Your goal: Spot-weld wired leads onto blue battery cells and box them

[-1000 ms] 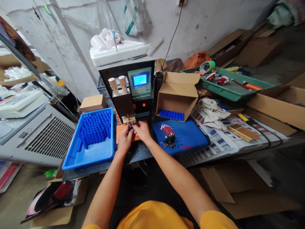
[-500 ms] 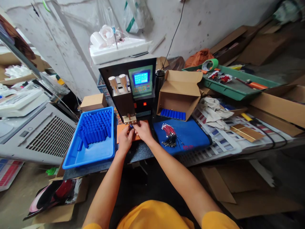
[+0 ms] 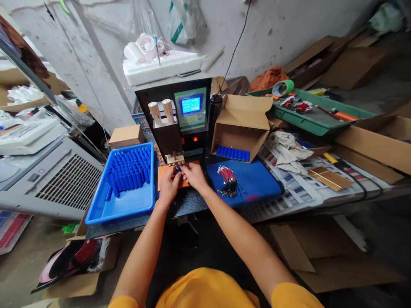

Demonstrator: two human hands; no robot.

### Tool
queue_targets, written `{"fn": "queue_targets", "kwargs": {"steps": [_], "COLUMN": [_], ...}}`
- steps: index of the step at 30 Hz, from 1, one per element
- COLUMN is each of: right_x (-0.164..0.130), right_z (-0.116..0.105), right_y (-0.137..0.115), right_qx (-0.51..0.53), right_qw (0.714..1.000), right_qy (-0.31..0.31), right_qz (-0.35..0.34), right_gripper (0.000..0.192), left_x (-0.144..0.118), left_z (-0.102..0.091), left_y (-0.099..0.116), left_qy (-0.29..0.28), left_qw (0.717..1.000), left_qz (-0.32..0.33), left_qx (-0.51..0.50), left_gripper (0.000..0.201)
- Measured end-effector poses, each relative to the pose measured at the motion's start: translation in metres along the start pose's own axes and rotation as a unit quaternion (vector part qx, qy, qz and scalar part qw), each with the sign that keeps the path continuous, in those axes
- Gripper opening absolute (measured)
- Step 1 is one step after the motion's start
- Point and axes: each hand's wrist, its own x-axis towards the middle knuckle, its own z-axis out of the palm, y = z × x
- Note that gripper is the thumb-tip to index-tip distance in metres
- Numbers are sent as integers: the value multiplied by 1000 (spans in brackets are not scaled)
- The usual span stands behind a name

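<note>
Blue and mostly hidden by fingers, a small cylinder point(image 3: 177, 168) sat over an orange mat point(image 3: 162, 172), just below the metal tips point(image 3: 174, 156) of a black benchtop machine point(image 3: 170, 137). A worker's left hand point(image 3: 169, 182) pinched it between thumb and fingers; the right hand point(image 3: 193, 175) met it from the other side, fingertips drawn together, though whether they gripped the cylinder or something finer could not be told. The piece looked light enough for a fingertip hold, stiff, and smooth-skinned, likely to roll or slip if held loosely. Its barrel seemed the place to grasp, leaving the ends free. Similar blue cylinders point(image 3: 130, 171) stood packed in a blue tray point(image 3: 126, 205) at left.
</note>
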Motion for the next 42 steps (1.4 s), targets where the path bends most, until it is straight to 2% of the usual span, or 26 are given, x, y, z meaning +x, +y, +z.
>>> {"fn": "queue_targets", "kwargs": {"steps": [3, 7, 10, 13, 17, 20, 23, 27, 30, 33, 38, 42], "right_x": [-12, -28, -32, -31, -28, -30, -30, -15, 8, 36, 75, 89], "right_z": [-13, -30, -35, -33, -27, -28, -40, -81, -115, -135, -141, -144], "right_y": [-7, -22, -30, -30, -23, -19, -18, -13, -3, 9, 27, 38], "right_qx": [-126, -312, -385, -414, -427, -422, -415, -428, -481, -550, -643, -675], "right_qw": [988, 918, 869, 845, 844, 849, 856, 855, 829, 796, 739, 720], "right_qy": [36, 121, 105, 46, -30, -51, -16, 97, 147, 127, 40, -4], "right_qz": [-77, -214, -294, -334, -324, -313, -309, -275, -245, -218, -196, -161], "right_gripper": [34, 16, 16, 19, 19, 19, 20, 22, 21, 22, 25, 23], "left_x": [2, 1, -2, -4, -6, -9, -14, -19, -20, -20, -19, -18], "left_z": [0, 1, 0, -2, -4, -2, 0, 0, 1, 2, 3, 2], "left_y": [0, 1, -1, -4, -9, -13, -15, -12, -8, -6, -6, -5], "left_qy": [3, 4, 0, -18, -40, -17, 0, 0, 13, 23, 22, 28], "left_qw": [1000, 1000, 1000, 996, 987, 985, 986, 978, 968, 960, 945, 936], "left_qz": [2, 10, 31, 79, 145, 160, 157, 176, 208, 236, 285, 306], "left_qx": [-5, -14, -1, 37, 57, 55, 53, 110, 143, 147, 159, 174], "left_gripper": [31, 27, 28, 29, 28, 32, 42, 34, 27, 22, 18, 17]}}
